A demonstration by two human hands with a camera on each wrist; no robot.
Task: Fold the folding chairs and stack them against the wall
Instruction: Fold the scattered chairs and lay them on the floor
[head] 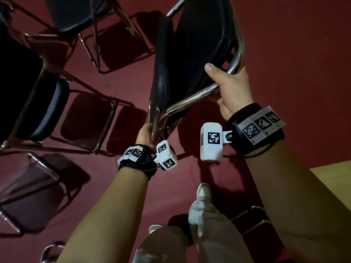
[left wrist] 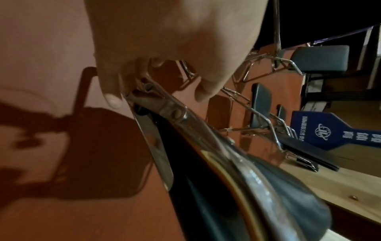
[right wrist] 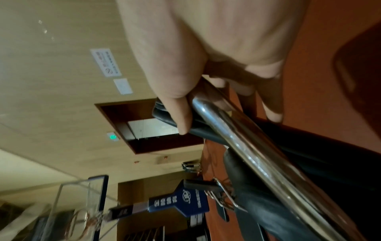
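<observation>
A folded chair (head: 191, 54) with black cushions and a chrome tube frame hangs in the air in front of me, over the red carpet. My right hand (head: 228, 86) grips the top bend of its frame, thumb lying over the black backrest (right wrist: 198, 130). My left hand (head: 146, 133) grips the lower corner of the frame near a riveted hinge (left wrist: 177, 114). The chrome tube (right wrist: 237, 138) runs out from under my right palm. The chair's legs are out of view at the top.
Unfolded chairs (head: 47, 103) stand on the carpet at left and upper left (head: 76, 14). More chairs (left wrist: 261, 104) and a blue sign (left wrist: 334, 132) stand farther off. A wooden floor edge (head: 332, 171) shows at right. My feet (head: 203, 192) are below.
</observation>
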